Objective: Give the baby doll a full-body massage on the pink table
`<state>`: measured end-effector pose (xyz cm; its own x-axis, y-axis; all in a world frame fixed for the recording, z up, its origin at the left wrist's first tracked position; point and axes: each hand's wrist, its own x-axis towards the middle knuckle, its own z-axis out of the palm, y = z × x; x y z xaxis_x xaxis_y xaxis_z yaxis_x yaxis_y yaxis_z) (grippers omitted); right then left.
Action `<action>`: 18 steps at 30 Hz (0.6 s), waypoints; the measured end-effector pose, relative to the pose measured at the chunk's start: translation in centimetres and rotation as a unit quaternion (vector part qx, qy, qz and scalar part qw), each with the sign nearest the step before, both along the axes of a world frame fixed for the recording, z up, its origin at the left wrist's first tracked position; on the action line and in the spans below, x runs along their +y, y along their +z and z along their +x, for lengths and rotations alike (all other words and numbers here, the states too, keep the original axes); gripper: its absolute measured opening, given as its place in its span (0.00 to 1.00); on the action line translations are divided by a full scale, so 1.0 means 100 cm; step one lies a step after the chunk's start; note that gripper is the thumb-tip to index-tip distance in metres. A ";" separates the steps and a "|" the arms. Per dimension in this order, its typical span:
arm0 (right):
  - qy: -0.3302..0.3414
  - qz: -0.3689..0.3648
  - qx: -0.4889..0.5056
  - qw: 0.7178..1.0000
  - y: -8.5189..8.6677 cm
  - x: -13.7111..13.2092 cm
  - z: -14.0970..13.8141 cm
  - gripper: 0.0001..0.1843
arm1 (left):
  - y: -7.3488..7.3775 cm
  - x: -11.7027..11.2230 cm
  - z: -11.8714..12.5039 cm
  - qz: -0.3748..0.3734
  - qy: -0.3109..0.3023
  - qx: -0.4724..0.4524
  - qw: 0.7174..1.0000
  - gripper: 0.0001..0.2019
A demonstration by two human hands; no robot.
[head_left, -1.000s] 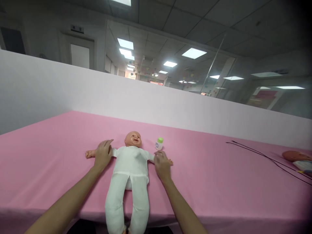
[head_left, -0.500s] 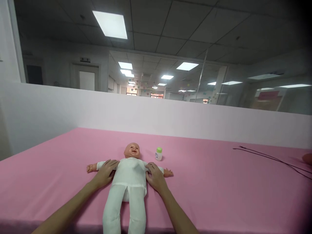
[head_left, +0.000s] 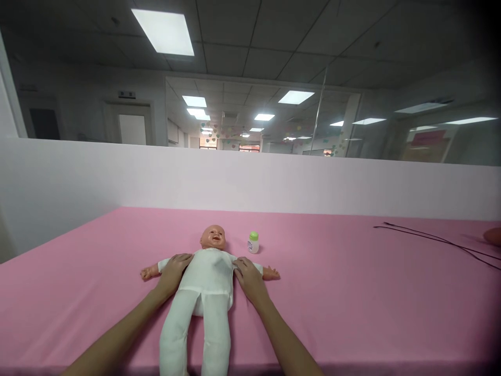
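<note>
The work surface is a table under a pink cloth (head_left: 352,303), extending across the frame from near to far. A white partition (head_left: 250,183) stands along its far edge and meets a white wall section at far left. Behind the partition are glass panels (head_left: 336,120), a white door (head_left: 132,129) at far left, and a ceiling with recessed light panels (head_left: 162,31).

A baby doll (head_left: 207,274) in a white garment lies face up at near centre, head far, legs near, arms spread left and right. The left hand (head_left: 172,274) lies open on the doll's left-side shoulder area; the right hand (head_left: 250,282) lies open at the right side of its chest. Neither hand grips. A small bottle with a green cap (head_left: 253,243) stands upright just beyond the doll's right-side arm. At far right lie a black cord (head_left: 430,239) and a rounded peach-coloured object (head_left: 493,236), cut off by the frame edge
</note>
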<state>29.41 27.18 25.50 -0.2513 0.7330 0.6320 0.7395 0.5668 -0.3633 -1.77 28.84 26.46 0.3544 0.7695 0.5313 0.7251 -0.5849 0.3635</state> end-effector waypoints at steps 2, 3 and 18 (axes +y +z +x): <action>0.002 -0.004 -0.002 1.000 0.000 0.001 0.000 0.17 | 0.002 -0.007 -0.002 -0.011 0.015 0.018 1.000 0.23; 0.002 -0.005 -0.005 1.000 0.000 0.001 0.000 0.18 | 0.006 -0.011 -0.002 -0.024 0.015 0.026 0.999 0.23; -0.026 0.017 -0.026 0.999 0.003 -0.003 -0.003 0.19 | 0.041 -0.019 0.038 -0.057 0.106 -0.108 0.987 0.17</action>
